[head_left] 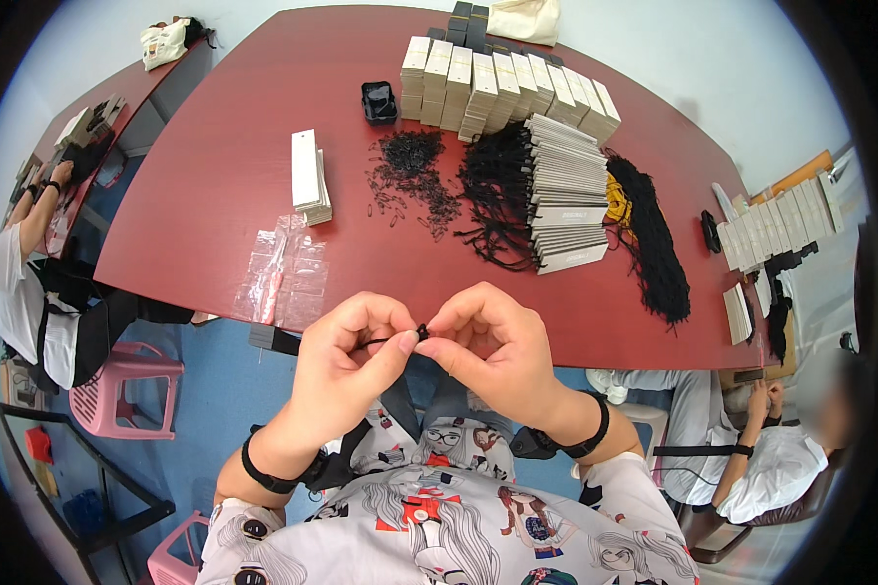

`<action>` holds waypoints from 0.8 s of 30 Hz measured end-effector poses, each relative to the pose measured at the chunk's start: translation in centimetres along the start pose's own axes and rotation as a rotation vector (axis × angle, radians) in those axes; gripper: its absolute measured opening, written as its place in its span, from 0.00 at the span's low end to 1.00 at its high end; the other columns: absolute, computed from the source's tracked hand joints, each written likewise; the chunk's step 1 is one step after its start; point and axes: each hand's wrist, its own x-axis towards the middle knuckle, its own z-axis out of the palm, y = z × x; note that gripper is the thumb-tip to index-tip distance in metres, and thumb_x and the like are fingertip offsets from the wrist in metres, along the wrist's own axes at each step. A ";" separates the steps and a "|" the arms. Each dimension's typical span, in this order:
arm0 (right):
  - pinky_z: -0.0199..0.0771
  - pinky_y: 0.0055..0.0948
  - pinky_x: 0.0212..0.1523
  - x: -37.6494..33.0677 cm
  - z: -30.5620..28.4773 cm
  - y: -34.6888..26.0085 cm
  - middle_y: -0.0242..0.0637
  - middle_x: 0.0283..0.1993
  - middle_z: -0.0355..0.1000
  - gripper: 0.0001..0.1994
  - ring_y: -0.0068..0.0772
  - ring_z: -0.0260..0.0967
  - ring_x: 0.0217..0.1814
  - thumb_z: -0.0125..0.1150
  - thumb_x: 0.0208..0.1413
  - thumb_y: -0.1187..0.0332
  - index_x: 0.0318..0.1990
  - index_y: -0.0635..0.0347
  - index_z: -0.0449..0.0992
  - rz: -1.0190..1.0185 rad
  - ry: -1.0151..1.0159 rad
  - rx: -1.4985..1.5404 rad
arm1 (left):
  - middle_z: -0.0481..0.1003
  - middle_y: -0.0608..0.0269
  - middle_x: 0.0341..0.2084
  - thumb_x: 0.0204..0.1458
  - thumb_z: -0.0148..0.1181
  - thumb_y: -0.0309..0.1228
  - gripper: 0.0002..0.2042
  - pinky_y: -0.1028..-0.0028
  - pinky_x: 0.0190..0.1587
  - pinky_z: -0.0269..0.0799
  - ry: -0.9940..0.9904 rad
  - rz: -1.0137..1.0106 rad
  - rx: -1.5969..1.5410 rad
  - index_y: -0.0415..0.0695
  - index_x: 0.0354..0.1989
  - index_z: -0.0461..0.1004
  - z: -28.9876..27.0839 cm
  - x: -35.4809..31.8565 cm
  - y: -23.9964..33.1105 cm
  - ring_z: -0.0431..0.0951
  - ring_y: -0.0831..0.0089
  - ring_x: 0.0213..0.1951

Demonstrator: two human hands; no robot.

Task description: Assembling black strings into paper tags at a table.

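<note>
In front of my chest, just off the table's near edge, my left hand [353,359] and my right hand [496,349] meet fingertip to fingertip. A thin black cord [422,332] is pinched between both thumbs and forefingers. It forms a small dark lump where the hands meet, too small to tell whether it is a knot. Part of the cord runs back under the left fingers. On the table beyond lie small black safety pins [412,175] in a loose heap. Beside them, a row of white hang tags [568,185] has black cords [498,190] trailing to the left.
White card stacks [502,83] line the red table's [205,166] far side, near a small black box [379,102]. Left are a shorter card stack [308,175] and clear plastic bags [285,273]. A black cord bundle [654,244] lies right. Co-workers sit at both sides.
</note>
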 end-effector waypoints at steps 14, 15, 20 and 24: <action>0.64 0.12 0.25 0.1 -0.6 -0.6 0.26 0.30 0.66 0.05 0.10 0.63 0.26 0.55 0.55 0.73 0.36 0.63 0.68 0.177 -0.137 0.249 | 0.66 0.69 0.28 0.49 0.55 0.18 0.06 0.87 0.29 0.62 -0.032 0.111 0.203 0.37 0.35 0.69 -0.3 -1.1 0.3 0.64 0.88 0.28; 0.65 0.12 0.25 0.1 -0.8 -0.6 0.26 0.30 0.66 0.05 0.10 0.62 0.26 0.55 0.55 0.73 0.36 0.63 0.68 0.185 -0.146 0.263 | 0.66 0.68 0.27 0.48 0.55 0.18 0.06 0.86 0.28 0.61 -0.017 0.127 0.229 0.37 0.35 0.69 0.0 -1.0 0.3 0.65 0.88 0.27; 0.65 0.12 0.25 0.2 -0.3 -0.3 0.26 0.29 0.66 0.04 0.10 0.62 0.26 0.54 0.55 0.73 0.37 0.63 0.68 0.183 -0.157 0.288 | 0.69 0.68 0.24 0.46 0.58 0.18 0.06 0.87 0.25 0.60 0.031 0.237 0.506 0.38 0.33 0.71 -0.3 -1.1 0.5 0.66 0.87 0.23; 0.64 0.13 0.25 0.1 -0.3 0.0 0.27 0.30 0.65 0.04 0.11 0.62 0.27 0.53 0.56 0.72 0.36 0.63 0.67 0.160 -0.171 0.305 | 0.73 0.66 0.23 0.43 0.61 0.20 0.06 0.86 0.21 0.59 0.132 0.218 0.489 0.39 0.31 0.73 0.1 -1.3 0.4 0.66 0.86 0.19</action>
